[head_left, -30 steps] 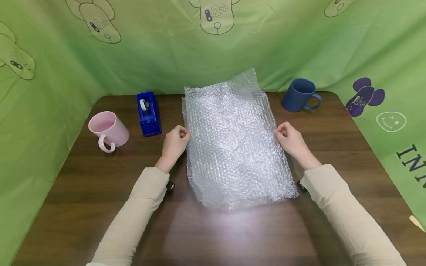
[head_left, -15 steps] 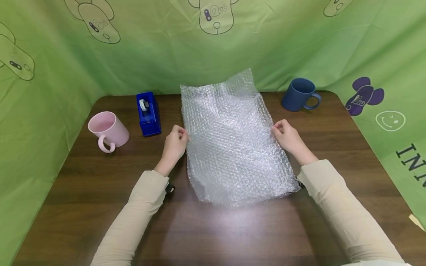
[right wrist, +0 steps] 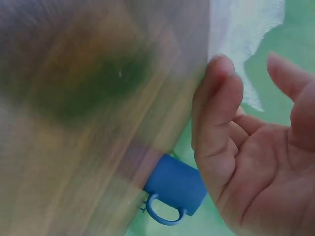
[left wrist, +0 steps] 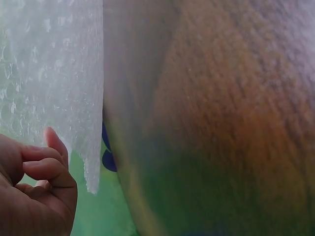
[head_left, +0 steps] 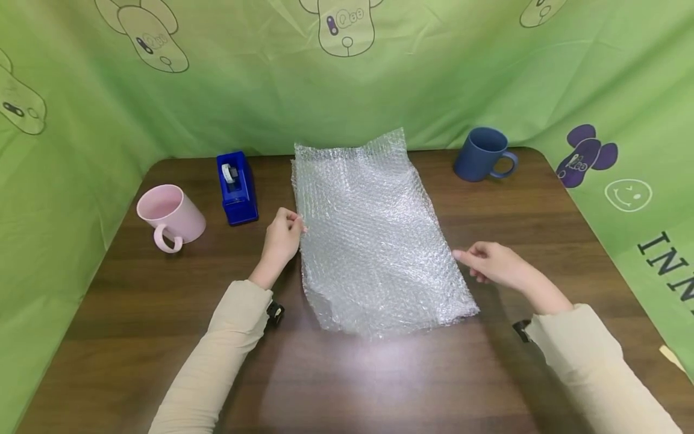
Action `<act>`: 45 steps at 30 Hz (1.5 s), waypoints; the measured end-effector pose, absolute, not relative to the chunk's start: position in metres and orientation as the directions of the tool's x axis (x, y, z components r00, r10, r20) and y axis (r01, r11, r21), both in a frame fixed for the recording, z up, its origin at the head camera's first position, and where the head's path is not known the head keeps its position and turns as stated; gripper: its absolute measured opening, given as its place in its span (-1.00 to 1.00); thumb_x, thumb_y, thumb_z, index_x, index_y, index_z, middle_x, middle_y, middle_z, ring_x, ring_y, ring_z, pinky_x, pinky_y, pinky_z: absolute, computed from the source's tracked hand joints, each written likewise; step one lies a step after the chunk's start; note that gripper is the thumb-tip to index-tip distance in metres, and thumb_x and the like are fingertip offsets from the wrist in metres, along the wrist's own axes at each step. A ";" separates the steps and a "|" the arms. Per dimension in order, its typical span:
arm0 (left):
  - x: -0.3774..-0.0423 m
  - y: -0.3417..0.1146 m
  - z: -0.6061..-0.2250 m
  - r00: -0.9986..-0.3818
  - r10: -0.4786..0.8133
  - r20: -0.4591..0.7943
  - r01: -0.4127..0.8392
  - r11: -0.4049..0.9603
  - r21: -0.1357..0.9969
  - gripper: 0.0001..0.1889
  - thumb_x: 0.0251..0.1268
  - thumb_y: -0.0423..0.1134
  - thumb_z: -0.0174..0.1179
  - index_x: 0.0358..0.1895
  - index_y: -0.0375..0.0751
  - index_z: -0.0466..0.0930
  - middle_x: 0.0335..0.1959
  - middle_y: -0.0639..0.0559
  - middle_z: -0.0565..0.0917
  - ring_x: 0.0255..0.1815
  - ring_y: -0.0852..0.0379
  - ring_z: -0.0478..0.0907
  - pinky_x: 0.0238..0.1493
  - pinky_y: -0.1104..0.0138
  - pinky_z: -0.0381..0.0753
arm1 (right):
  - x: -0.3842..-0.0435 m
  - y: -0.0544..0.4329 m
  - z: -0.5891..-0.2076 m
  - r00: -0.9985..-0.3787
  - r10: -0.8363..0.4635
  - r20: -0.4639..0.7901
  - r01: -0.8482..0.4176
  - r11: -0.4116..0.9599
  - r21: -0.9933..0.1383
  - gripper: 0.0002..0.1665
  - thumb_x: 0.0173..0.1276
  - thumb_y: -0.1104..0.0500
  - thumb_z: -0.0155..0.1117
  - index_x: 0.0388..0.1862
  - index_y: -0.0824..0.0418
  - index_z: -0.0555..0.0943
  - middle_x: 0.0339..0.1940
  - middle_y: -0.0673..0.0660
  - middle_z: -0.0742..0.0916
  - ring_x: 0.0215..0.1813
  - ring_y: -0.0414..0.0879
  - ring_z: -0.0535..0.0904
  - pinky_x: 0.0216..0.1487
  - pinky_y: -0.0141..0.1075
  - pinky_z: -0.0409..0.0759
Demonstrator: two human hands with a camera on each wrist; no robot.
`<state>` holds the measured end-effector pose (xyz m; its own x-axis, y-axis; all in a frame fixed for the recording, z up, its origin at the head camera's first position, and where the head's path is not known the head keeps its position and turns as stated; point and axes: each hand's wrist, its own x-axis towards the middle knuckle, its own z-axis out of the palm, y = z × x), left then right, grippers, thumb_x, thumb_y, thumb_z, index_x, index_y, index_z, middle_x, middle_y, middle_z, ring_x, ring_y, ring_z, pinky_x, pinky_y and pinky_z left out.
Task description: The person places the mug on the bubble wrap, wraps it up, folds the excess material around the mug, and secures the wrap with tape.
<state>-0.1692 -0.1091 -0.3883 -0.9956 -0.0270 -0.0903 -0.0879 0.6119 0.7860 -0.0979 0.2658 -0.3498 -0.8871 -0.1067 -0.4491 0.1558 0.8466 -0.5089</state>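
Toward lower right, the right hand (head_left: 499, 265), palm half-turned, keeps thumb parted from loosely bent fingers, holding nothing; whether it touches the wrap (head_left: 374, 235)'s right edge is hard to tell. Left of centre, the left hand (head_left: 281, 239) pinches its left edge, mid-frame. Since earlier, the right hand has released and dropped lower.

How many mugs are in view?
2: a pink mug on the left of the table and a blue mug at its back right, right of the bubble wrap. None seems hidden.
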 end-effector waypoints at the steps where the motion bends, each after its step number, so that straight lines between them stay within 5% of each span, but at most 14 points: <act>1: -0.169 -0.109 -0.388 -0.995 -0.030 -0.090 -0.089 0.611 0.786 -0.80 0.46 -0.28 -0.11 -0.03 -0.34 0.40 -0.14 -0.26 0.72 -0.32 -0.01 0.54 -0.39 0.41 0.33 | -0.093 0.266 -0.349 -0.880 -0.119 -0.460 0.150 0.849 -0.506 -0.41 0.43 -0.20 0.04 -0.20 0.36 0.52 -0.50 0.08 0.64 -0.46 -0.16 0.54 -0.40 -0.32 0.54; 11: -0.168 -0.106 -0.389 -0.994 -0.049 -0.102 -0.111 0.616 0.780 -0.79 0.46 -0.29 -0.13 -0.02 -0.35 0.38 -0.12 -0.26 0.72 -0.22 -0.08 0.59 -0.33 0.39 0.36 | -0.074 0.268 -0.353 -0.855 -0.279 -0.437 0.060 0.784 -0.618 -0.68 0.22 0.06 0.37 -0.41 0.29 0.53 -0.66 -0.04 0.56 -0.53 -0.23 0.47 -0.49 -0.40 0.47; 16: -0.167 -0.104 -0.387 -0.993 -0.051 -0.105 -0.114 0.613 0.782 -0.79 0.47 -0.28 -0.13 -0.01 -0.34 0.38 -0.13 -0.26 0.71 -0.30 0.00 0.52 -0.36 0.40 0.34 | -0.071 0.271 -0.354 -0.847 -0.321 -0.425 0.059 0.736 -0.674 -0.75 0.24 0.14 0.33 -0.43 0.32 0.55 -0.62 -0.02 0.60 -0.52 -0.28 0.50 -0.45 -0.40 0.55; 25: -0.165 -0.103 -0.385 -0.996 -0.048 -0.072 -0.087 0.631 0.771 -0.78 0.51 -0.25 -0.14 0.00 -0.33 0.37 -0.19 -0.22 0.69 -0.47 0.10 0.39 -0.44 0.40 0.30 | -0.070 0.277 -0.348 -0.900 -0.295 -0.322 0.017 0.714 -0.700 -0.90 0.29 0.26 0.10 -0.40 0.28 0.48 -0.55 -0.05 0.53 -0.50 -0.35 0.35 -0.47 -0.45 0.36; 37: -0.150 -0.097 -0.379 -0.993 -0.052 0.102 0.038 0.687 0.726 -0.83 0.48 -0.23 -0.07 -0.08 -0.27 0.41 -0.28 -0.15 0.74 -0.36 -0.11 0.62 -0.37 0.12 0.47 | -0.090 0.280 -0.350 -0.968 -0.135 -0.213 0.075 0.651 -0.755 -0.87 0.40 0.31 -0.12 -0.21 0.41 0.27 -0.53 -0.09 0.57 -0.54 -0.39 0.41 -0.49 -0.44 0.46; 41: -0.145 -0.095 -0.378 -0.988 -0.055 0.143 0.068 0.682 0.729 -0.83 0.46 -0.24 -0.05 -0.08 -0.28 0.42 -0.26 -0.17 0.74 -0.30 -0.09 0.65 -0.29 0.06 0.51 | -0.098 0.279 -0.348 -0.969 -0.097 -0.227 0.125 0.599 -0.791 -0.67 0.42 0.30 -0.14 0.03 0.55 0.22 -0.54 -0.25 0.60 -0.54 -0.41 0.44 -0.49 -0.47 0.49; 45: -0.144 -0.095 -0.379 -0.990 -0.065 0.123 0.052 0.645 0.762 -0.83 0.45 -0.26 -0.03 -0.08 -0.31 0.43 -0.23 -0.21 0.74 -0.31 -0.07 0.65 -0.31 0.16 0.55 | -0.103 0.277 -0.347 -0.959 -0.089 -0.269 0.171 0.574 -0.801 -0.42 0.47 0.21 -0.05 0.28 0.60 0.14 -0.46 -0.20 0.65 -0.50 -0.42 0.49 -0.44 -0.46 0.55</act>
<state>-0.1435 -0.0954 -0.3785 -0.9903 -0.0654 0.1226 0.0517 0.6453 0.7622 -0.1029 0.2774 -0.3466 -0.9591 -0.0889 -0.2686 0.1712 0.5735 -0.8011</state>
